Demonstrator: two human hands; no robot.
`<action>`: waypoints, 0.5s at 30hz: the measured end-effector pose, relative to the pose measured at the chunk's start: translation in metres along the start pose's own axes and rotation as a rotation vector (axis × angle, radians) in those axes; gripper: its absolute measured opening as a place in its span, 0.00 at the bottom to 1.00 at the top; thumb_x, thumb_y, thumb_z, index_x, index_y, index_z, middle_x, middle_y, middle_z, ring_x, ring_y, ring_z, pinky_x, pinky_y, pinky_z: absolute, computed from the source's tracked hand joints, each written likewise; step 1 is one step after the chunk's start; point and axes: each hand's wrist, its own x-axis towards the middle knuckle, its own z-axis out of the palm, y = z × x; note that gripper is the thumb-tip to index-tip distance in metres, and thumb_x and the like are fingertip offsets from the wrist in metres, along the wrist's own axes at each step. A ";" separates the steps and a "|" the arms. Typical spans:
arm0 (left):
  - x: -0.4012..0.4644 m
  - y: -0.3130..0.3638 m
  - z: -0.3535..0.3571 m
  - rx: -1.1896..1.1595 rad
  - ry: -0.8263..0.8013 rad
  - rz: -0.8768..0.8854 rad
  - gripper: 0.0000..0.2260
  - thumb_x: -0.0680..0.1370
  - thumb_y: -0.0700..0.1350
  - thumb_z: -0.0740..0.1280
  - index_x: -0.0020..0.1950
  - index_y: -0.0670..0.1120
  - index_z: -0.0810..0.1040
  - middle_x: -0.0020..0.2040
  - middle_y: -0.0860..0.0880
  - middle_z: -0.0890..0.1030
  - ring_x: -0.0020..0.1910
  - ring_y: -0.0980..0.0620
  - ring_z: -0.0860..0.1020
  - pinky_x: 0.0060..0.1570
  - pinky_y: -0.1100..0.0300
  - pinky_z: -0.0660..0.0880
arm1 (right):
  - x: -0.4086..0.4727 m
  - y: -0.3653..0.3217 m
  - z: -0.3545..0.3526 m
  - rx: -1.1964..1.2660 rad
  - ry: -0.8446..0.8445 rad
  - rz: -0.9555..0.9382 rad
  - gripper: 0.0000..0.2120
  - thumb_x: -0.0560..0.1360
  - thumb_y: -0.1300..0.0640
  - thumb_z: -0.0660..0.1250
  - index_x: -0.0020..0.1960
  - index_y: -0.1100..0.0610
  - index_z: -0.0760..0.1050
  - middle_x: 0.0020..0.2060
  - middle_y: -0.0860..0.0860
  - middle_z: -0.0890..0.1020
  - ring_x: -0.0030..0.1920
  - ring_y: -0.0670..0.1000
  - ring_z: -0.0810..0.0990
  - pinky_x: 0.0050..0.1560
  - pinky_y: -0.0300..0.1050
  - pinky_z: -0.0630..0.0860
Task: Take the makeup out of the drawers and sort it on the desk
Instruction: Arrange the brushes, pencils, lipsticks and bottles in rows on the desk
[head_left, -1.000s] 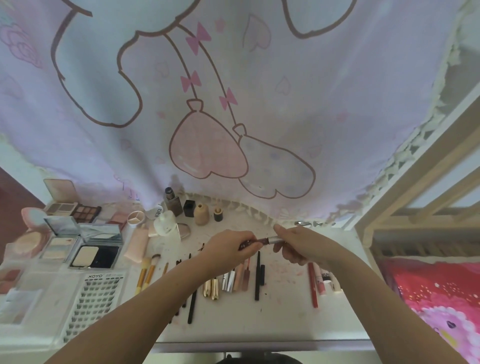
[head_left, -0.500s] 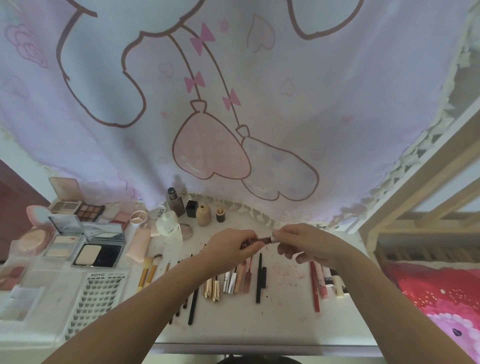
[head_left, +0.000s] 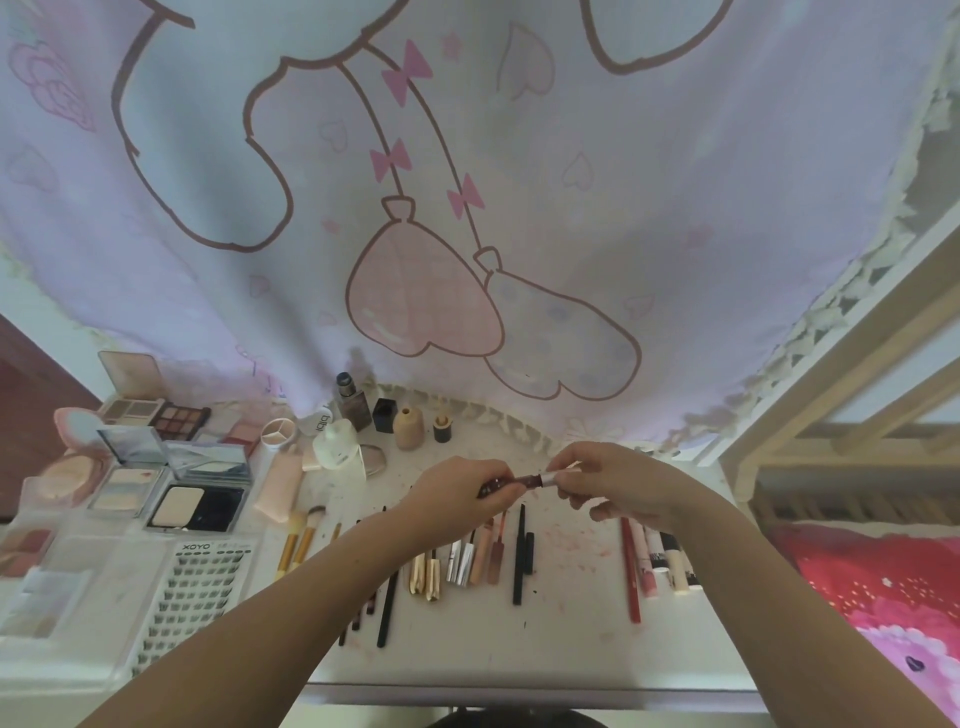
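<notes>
The left hand (head_left: 457, 493) grips a dark red lip tube (head_left: 506, 482); the right hand (head_left: 613, 480), at its three o'clock, pinches its silver end above the desk (head_left: 571, 649)

Soft, even daylight fills the scene, glowing through the pale lilac cartoon-printed fabric curtain (head_left: 467, 208) at the far side, so the cloth looks backlit and slightly washed out. The white desk top (head_left: 571, 623) is dimmer, and the things on it cast only faint, diffuse shadows. Nothing glares strongly. Wide-angle distortion bends the cream wooden bed frame (head_left: 857, 364) at right and curves the edges. Detail is soft throughout, softest towards the corners.
</notes>
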 end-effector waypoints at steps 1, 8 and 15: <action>0.000 -0.001 0.000 0.003 -0.003 0.003 0.13 0.79 0.57 0.58 0.50 0.51 0.76 0.33 0.55 0.74 0.28 0.59 0.69 0.30 0.66 0.64 | -0.001 -0.001 0.000 0.027 -0.002 0.011 0.08 0.76 0.49 0.67 0.48 0.53 0.79 0.35 0.46 0.82 0.34 0.43 0.77 0.35 0.36 0.72; 0.001 -0.010 0.002 0.010 -0.054 0.010 0.10 0.80 0.57 0.57 0.48 0.54 0.74 0.31 0.56 0.73 0.27 0.60 0.69 0.29 0.67 0.63 | 0.001 0.003 -0.004 -0.079 0.065 0.074 0.13 0.79 0.50 0.62 0.44 0.58 0.77 0.28 0.45 0.75 0.28 0.43 0.69 0.27 0.33 0.65; -0.008 -0.055 0.015 0.071 -0.132 -0.212 0.08 0.81 0.54 0.54 0.51 0.54 0.70 0.34 0.54 0.75 0.29 0.58 0.71 0.29 0.66 0.68 | -0.017 0.039 -0.031 0.069 0.218 0.180 0.04 0.77 0.58 0.66 0.49 0.59 0.76 0.38 0.50 0.84 0.35 0.45 0.77 0.36 0.38 0.70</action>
